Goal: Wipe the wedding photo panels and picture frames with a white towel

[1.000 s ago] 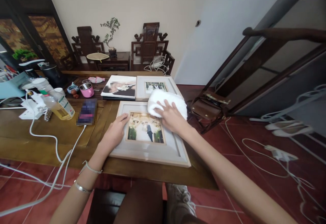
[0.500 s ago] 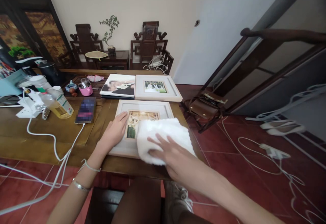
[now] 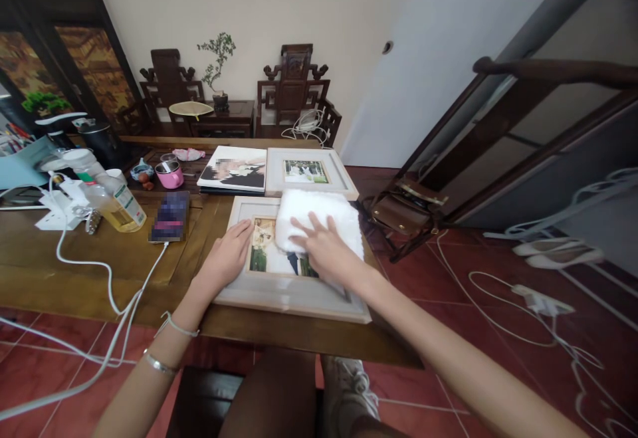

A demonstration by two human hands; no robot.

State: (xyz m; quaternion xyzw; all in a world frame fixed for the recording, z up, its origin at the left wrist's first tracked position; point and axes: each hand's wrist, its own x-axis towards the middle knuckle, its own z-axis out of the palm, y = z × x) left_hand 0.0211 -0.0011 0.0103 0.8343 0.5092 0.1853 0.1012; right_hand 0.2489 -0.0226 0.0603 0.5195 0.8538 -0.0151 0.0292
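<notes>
A picture frame (image 3: pixel 299 302) with a pale wooden border and a photo inside lies flat near the front edge of the wooden table. My left hand (image 3: pixel 228 252) rests flat on its left side, fingers stretched toward the photo. Under my right hand (image 3: pixel 326 248) is a fluffy white cloth (image 3: pixel 319 205), pressed onto the frame's upper right part with the fingers spread over it. The cloth hides the top right of the photo and overhangs the frame's right side.
Behind lie a second framed photo (image 3: pixel 306 172) and a photo album (image 3: pixel 234 169). To the left are a phone (image 3: pixel 169 217) on a white cable, a bottle of yellowish liquid (image 3: pixel 119 209), a pink cup (image 3: pixel 169 174) and a power strip (image 3: pixel 62 209). A brown bag (image 3: pixel 399 212) sits to the right.
My right hand has pushed the white cloth away from me, from the frame's lower right to its upper right, uncovering the lower part of the photo. My left hand stays in place.
</notes>
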